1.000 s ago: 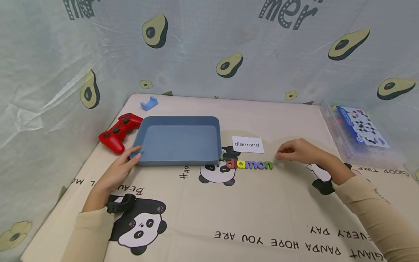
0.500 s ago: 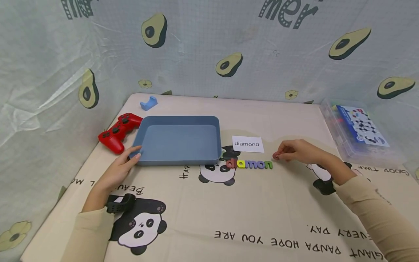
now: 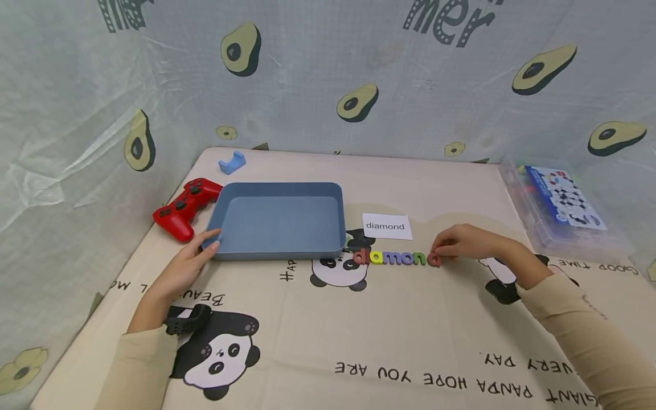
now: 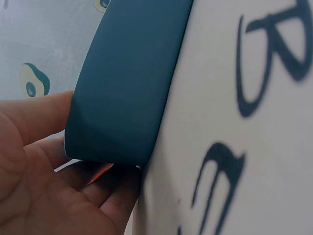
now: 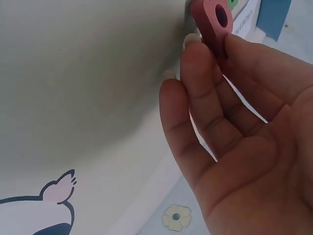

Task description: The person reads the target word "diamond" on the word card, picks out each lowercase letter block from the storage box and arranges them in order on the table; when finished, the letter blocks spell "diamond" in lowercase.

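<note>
My right hand [image 3: 463, 241] pinches a red letter d [image 3: 434, 259] between thumb and fingertips, at the right end of a row of coloured plastic letters [image 3: 393, 258]. That row runs from a red d on the left to a green n. In the right wrist view the held letter [image 5: 215, 22] shows its round loop, its lower part covered by fingers. Above the row lies a white card [image 3: 387, 226] printed "diamond". My left hand [image 3: 185, 265] grips the near left corner of a blue-grey tray [image 3: 277, 255]; in the left wrist view its fingers bend around the tray's end wall [image 4: 122, 83].
A red game controller [image 3: 187, 208] lies left of the tray, with a small blue plastic piece [image 3: 232, 163] behind it. At the right back stands a clear plastic box [image 3: 558, 233] bearing a printed blue and white sheet [image 3: 569, 197]. A panda-print cloth [image 3: 307, 336] covers the table.
My right hand has moved slightly down and brought the red letter to the table beside the green n. The left hand and tray stay where they were.
</note>
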Demonstrator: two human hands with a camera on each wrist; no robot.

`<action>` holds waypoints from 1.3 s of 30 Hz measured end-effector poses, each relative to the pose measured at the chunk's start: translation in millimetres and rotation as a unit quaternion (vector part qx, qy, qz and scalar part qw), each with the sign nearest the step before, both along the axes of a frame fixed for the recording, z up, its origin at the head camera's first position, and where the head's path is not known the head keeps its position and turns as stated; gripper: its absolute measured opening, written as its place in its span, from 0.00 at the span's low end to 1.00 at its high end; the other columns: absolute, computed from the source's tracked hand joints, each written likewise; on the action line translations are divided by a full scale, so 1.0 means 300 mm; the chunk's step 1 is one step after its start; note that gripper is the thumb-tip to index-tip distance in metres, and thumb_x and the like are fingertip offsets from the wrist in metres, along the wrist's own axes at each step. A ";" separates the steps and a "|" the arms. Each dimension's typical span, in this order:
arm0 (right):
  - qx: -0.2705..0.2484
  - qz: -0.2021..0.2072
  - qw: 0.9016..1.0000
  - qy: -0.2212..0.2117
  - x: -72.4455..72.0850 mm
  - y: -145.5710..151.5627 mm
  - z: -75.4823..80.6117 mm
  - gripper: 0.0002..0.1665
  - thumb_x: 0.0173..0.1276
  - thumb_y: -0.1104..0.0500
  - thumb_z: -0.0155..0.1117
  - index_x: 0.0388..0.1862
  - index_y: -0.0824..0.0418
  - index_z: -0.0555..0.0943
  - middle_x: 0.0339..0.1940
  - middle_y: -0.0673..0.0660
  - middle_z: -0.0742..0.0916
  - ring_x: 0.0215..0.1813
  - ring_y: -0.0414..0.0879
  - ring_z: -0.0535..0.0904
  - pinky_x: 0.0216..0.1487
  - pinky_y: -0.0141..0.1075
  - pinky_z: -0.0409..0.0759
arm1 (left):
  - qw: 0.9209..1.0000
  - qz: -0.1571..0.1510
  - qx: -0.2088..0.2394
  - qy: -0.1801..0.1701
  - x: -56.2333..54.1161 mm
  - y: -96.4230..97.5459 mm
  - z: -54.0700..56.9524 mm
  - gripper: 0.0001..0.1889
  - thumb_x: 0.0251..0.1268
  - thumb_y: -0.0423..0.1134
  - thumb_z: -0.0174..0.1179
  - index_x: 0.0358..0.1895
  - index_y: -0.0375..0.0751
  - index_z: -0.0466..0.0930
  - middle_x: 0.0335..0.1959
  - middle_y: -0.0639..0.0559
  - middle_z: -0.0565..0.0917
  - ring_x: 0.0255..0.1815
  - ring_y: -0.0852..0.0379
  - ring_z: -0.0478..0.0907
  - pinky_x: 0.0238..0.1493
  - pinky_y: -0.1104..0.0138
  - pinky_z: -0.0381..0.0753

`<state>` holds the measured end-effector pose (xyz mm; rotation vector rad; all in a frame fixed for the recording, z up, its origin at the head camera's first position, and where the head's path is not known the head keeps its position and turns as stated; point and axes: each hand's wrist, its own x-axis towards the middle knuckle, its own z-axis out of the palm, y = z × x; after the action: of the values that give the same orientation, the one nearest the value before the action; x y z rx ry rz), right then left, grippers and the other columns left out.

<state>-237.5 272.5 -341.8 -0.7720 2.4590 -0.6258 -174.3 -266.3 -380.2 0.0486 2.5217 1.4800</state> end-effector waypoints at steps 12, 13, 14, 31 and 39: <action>-0.007 -0.021 1.000 -0.001 -0.003 -0.014 -0.023 0.05 0.68 0.62 0.60 0.38 0.63 0.80 0.28 0.49 0.81 0.31 0.43 0.74 0.32 0.34 0.75 | 1.000 -0.002 0.010 0.004 -0.003 0.000 -0.008 0.31 0.77 0.46 0.42 0.74 0.35 0.47 0.73 0.30 0.39 0.72 0.30 0.37 0.65 0.39 0.49; -0.006 -0.020 1.000 0.000 -0.002 -0.014 -0.024 0.05 0.68 0.62 0.60 0.39 0.64 0.80 0.29 0.49 0.82 0.32 0.42 0.75 0.33 0.35 0.76 | 1.000 -0.001 0.009 0.004 -0.003 0.000 -0.009 0.31 0.77 0.46 0.42 0.74 0.35 0.47 0.73 0.30 0.39 0.72 0.30 0.37 0.65 0.39 0.49; -0.007 -0.023 1.000 -0.004 -0.002 -0.014 -0.025 0.07 0.68 0.61 0.60 0.40 0.64 0.79 0.30 0.49 0.82 0.32 0.43 0.76 0.34 0.35 0.76 | 1.000 -0.001 0.009 0.003 -0.004 0.001 -0.009 0.31 0.76 0.46 0.42 0.74 0.35 0.47 0.73 0.30 0.39 0.72 0.30 0.37 0.65 0.38 0.49; -0.010 -0.010 1.000 -0.006 0.031 -0.032 -0.049 0.15 0.59 0.58 0.71 0.38 0.60 0.74 0.24 0.48 0.77 0.28 0.42 0.71 0.29 0.33 0.68 | 1.000 0.000 0.016 0.006 0.011 -0.007 -0.011 0.32 0.76 0.48 0.43 0.74 0.34 0.48 0.73 0.30 0.39 0.72 0.30 0.37 0.65 0.38 0.47; -0.007 -0.011 1.000 -0.001 0.022 -0.035 -0.050 0.16 0.58 0.57 0.71 0.37 0.59 0.74 0.24 0.48 0.77 0.28 0.43 0.71 0.29 0.33 0.69 | 1.000 0.002 0.010 0.011 0.019 -0.011 -0.003 0.32 0.76 0.48 0.42 0.74 0.34 0.48 0.73 0.30 0.38 0.72 0.30 0.37 0.65 0.38 0.48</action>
<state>-230.8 261.9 -356.9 -0.7512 2.4666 -0.6515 -168.5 -269.8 -381.2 0.0625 2.5256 1.5146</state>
